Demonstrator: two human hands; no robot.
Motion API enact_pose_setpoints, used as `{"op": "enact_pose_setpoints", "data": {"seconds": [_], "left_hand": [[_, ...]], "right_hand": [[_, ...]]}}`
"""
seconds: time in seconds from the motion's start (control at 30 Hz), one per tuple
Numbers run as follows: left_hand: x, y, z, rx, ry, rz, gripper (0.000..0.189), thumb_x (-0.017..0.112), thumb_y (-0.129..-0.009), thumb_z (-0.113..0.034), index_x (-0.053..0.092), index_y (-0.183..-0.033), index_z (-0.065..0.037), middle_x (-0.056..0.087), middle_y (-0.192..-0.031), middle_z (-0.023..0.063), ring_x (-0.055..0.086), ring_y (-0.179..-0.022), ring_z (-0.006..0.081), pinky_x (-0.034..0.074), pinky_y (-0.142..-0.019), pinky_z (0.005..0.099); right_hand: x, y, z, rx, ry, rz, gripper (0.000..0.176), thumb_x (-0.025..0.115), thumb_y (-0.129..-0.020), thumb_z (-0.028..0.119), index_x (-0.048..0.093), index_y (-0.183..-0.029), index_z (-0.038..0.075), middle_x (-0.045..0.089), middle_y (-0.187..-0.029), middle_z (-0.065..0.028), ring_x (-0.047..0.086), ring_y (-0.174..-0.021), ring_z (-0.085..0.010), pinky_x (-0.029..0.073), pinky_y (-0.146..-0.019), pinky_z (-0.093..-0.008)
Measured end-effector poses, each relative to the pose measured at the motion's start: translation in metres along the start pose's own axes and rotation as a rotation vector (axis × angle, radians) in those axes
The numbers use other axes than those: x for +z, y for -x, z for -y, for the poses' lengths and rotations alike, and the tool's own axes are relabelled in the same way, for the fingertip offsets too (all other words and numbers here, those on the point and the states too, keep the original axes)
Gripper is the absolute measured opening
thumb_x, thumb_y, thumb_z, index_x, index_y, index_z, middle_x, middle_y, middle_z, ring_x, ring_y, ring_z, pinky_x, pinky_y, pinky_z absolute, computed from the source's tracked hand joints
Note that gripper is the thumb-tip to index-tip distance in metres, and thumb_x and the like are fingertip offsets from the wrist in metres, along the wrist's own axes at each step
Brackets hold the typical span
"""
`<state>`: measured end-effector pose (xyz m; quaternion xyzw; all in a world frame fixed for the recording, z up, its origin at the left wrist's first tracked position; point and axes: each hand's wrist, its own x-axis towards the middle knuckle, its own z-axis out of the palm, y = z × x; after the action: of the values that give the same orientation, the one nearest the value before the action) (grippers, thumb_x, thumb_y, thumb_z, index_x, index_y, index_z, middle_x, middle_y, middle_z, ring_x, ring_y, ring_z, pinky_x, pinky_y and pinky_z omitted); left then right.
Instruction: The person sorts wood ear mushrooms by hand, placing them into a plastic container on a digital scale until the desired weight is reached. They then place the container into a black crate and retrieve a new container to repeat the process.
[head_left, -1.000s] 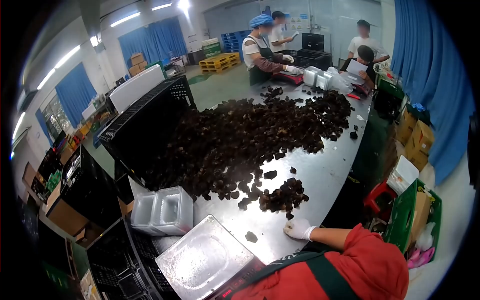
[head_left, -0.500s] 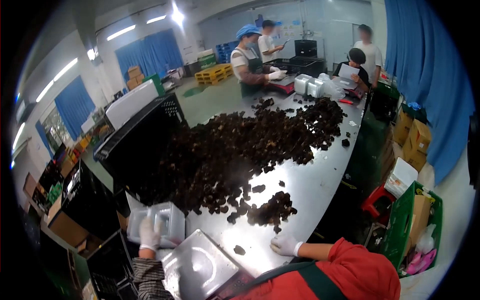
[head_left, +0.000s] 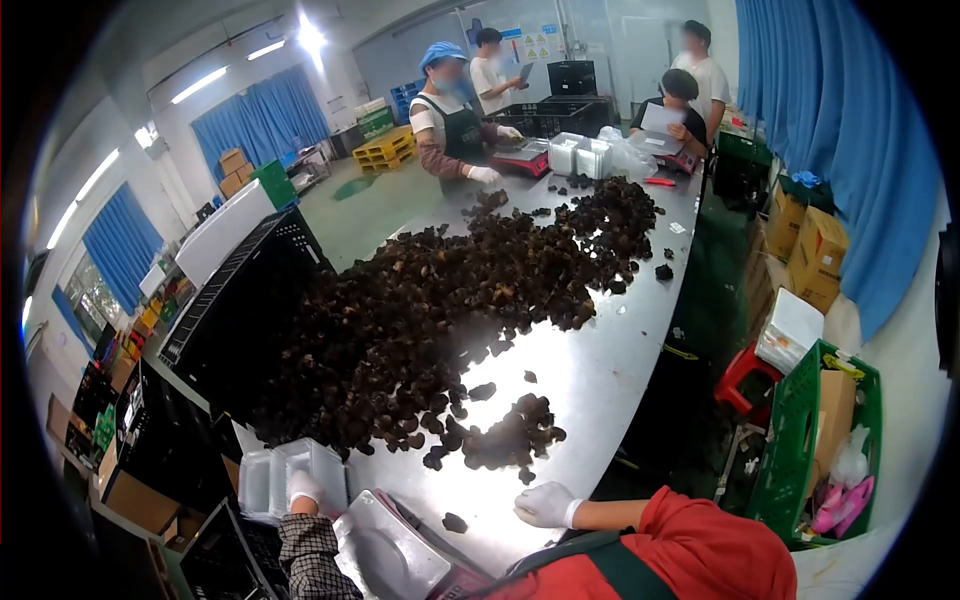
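My left hand (head_left: 304, 489), in a white glove and checked sleeve, is closed on a clear plastic tray (head_left: 318, 462) at the table's left edge; its fingertips are partly hidden. More trays stand beside that one. My right hand (head_left: 548, 505), also gloved, rests on the metal table with its fingers curled in and nothing visible in them. Just beyond it lies a small heap of dark, crinkled mushroom-like pieces (head_left: 515, 435). One loose piece (head_left: 454, 523) sits between my hands, near a scale (head_left: 395, 555) with a metal pan.
A large pile of the dark pieces (head_left: 430, 300) covers much of the table (head_left: 620, 370). A black crate (head_left: 245, 310) leans along its left side. Across the table, a person in a blue cap (head_left: 450, 120) stands by another scale. A green crate (head_left: 800, 450) is at right.
The view has shifted, so the table and people appear further left. My left hand stays at the trays, turned and lower against them. My right hand's fingers look more curled.
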<state>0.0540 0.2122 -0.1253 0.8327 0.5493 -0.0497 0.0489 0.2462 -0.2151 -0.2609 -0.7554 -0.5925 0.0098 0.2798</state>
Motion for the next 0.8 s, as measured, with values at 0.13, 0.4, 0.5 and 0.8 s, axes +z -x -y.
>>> {"op": "enact_pose_setpoints", "data": {"seconds": [0.13,0.4,0.5,0.8], "left_hand": [[0.007,-0.025,0.021,-0.058,0.008,0.012,0.032,0.072,-0.069,-0.020,0.069,-0.091,0.002,0.066,-0.099,0.0233,0.064,-0.095,0.0360,0.051,-0.083,0.0405],[-0.061,0.052,0.003,0.121,0.056,-0.552,0.026,0.069,-0.078,-0.025,0.062,-0.085,-0.001,0.064,-0.081,0.0208,0.063,-0.075,0.0372,0.048,-0.067,0.0452],[-0.108,0.150,-0.025,0.264,0.304,-0.592,0.017,0.062,-0.084,-0.013,0.056,-0.088,0.003,0.062,-0.075,0.0197,0.060,-0.070,0.0382,0.045,-0.062,0.0442],[0.003,0.309,-0.036,0.212,0.024,-0.263,0.023,0.060,-0.084,-0.021,0.058,-0.093,0.000,0.061,-0.085,0.0221,0.060,-0.080,0.0390,0.046,-0.073,0.0456]], "right_hand": [[0.004,0.001,-0.003,-0.004,-0.015,-0.019,0.024,0.052,-0.085,0.026,0.055,-0.067,0.010,0.058,-0.062,-0.0081,0.060,-0.057,-0.0291,0.048,-0.055,-0.0422],[0.005,0.002,-0.003,0.023,-0.040,0.005,0.025,0.049,-0.087,0.027,0.056,-0.070,0.009,0.059,-0.065,-0.0087,0.060,-0.059,-0.0301,0.050,-0.057,-0.0427],[0.000,0.002,-0.003,0.019,-0.048,0.020,0.025,0.049,-0.087,0.027,0.057,-0.072,0.010,0.060,-0.066,-0.0090,0.061,-0.060,-0.0299,0.050,-0.057,-0.0426],[-0.013,0.001,-0.011,-0.094,-0.113,0.148,0.019,0.050,-0.086,0.026,0.057,-0.082,0.009,0.062,-0.075,-0.0107,0.063,-0.066,-0.0304,0.051,-0.062,-0.0425]]}}
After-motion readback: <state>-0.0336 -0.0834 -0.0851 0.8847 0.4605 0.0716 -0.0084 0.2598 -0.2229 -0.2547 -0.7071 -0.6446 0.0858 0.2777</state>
